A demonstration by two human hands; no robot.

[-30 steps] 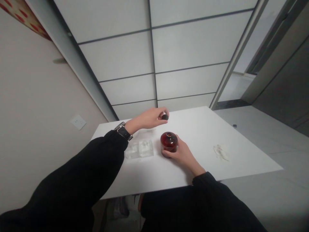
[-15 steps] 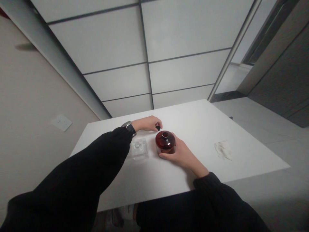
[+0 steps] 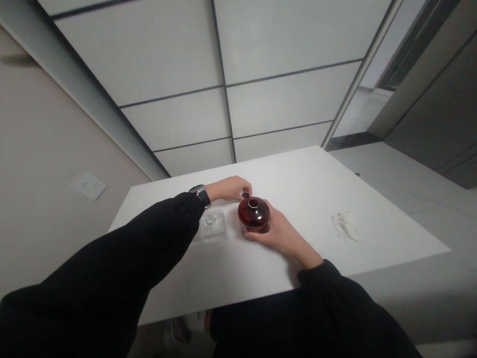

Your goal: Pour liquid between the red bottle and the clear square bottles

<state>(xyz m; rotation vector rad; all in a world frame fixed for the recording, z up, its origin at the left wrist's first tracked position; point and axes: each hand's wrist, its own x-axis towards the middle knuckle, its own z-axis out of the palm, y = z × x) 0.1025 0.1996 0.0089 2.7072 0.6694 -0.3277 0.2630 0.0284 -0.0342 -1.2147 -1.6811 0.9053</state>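
Note:
My right hand (image 3: 274, 231) is wrapped round the near right side of a dark red glass bottle (image 3: 257, 215). The bottle stands upright, squat and round, and its narrow mouth has no cap on it. Just behind the bottle, my left hand (image 3: 235, 189) pinches a small black piece (image 3: 245, 195); the bottle and fingers partly hide it, and its kind is unclear. A watch (image 3: 201, 194) is on my left wrist. Left of the red bottle, below my left forearm, lies a clear square glass piece (image 3: 215, 228) with a round ring on top, touched by neither hand.
The white table (image 3: 298, 184) has a dark-smudged pale patch (image 3: 345, 226) on its right side. White panelled doors (image 3: 283, 104) stand behind its far edge. On the left wall is a socket plate (image 3: 90, 186). Tiled floor shows to the right.
The view has shifted slightly. My left hand, with the small black piece, sits a little closer to the red bottle's back. My right hand keeps its hold on the bottle.

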